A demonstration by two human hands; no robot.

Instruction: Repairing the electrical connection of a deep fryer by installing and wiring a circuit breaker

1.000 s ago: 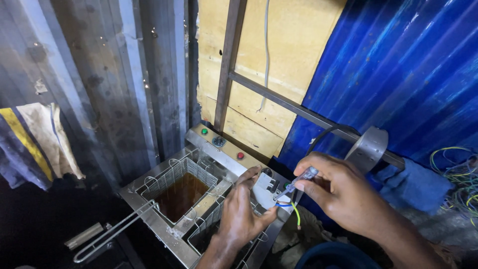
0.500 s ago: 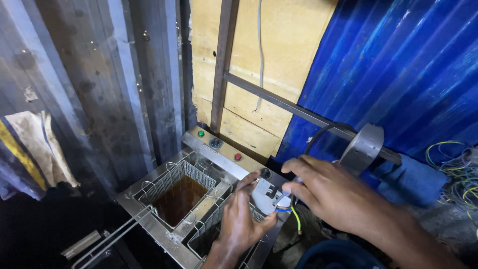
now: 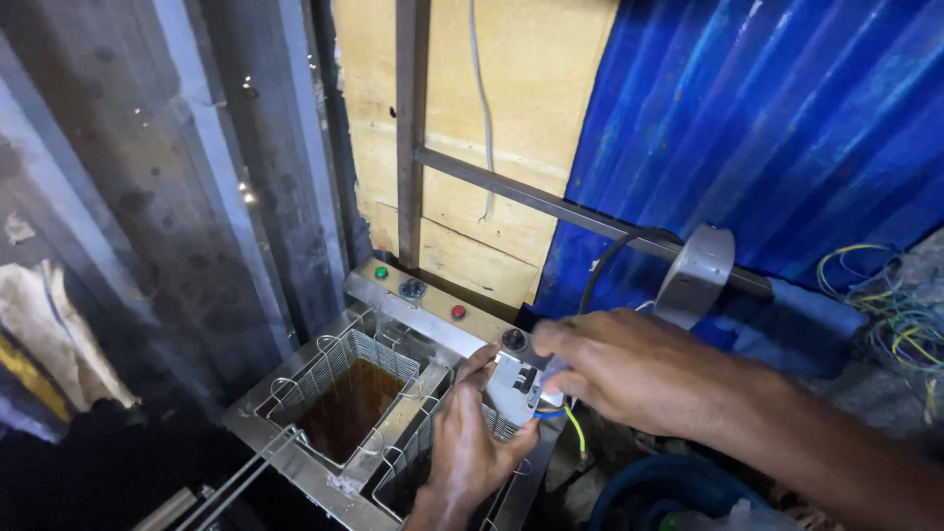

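Wiring block (image 3: pixel 519 382) (grey, with blue and yellow-green leads) is gripped by the left hand (image 3: pixel 472 447) below and pinched by the right hand (image 3: pixel 629 369), above the fryer (image 3: pixel 324 462); steady seating of leads seems needed.

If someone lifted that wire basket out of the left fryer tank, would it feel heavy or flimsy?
The wire basket is thin open mesh, so probably light yet fairly stiff. It sits in dark oil, so it would likely come up slippery and dripping. Its long handle sticks out one side, so it may tip.
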